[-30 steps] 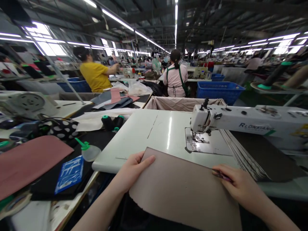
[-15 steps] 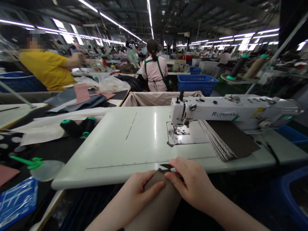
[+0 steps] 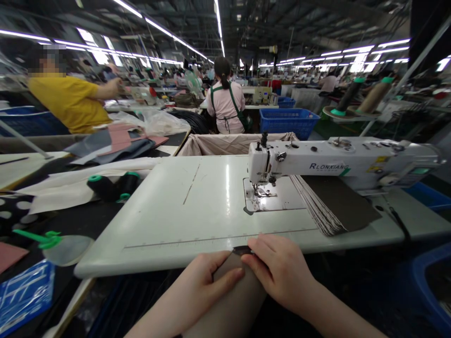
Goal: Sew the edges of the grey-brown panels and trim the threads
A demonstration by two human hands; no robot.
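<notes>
My left hand (image 3: 210, 282) is closed on a grey-brown fabric piece (image 3: 230, 307), its thumb lying along the top near the upper corner. The piece hangs down toward me below the table's front edge. My right hand (image 3: 283, 270) grips a small dark pair of thread snips (image 3: 241, 249), most of which the fingers hide. The blades point left, lie together, and sit right at the fabric's upper corner. Whether they have cut anything I cannot make out.
A white sewing machine (image 3: 317, 162) stands on the pale table (image 3: 169, 220). Under its arm lies a stack of dark fabric pieces (image 3: 338, 202). Thread cones (image 3: 102, 185) and an oil bottle (image 3: 66, 249) are at left. Two people work ahead; a blue basket (image 3: 289, 123) stands beyond.
The snips' blades, apart half a second ago, have closed at the fabric corner. Both hands keep nearly the same place, with the right fingers squeezed closer together.
</notes>
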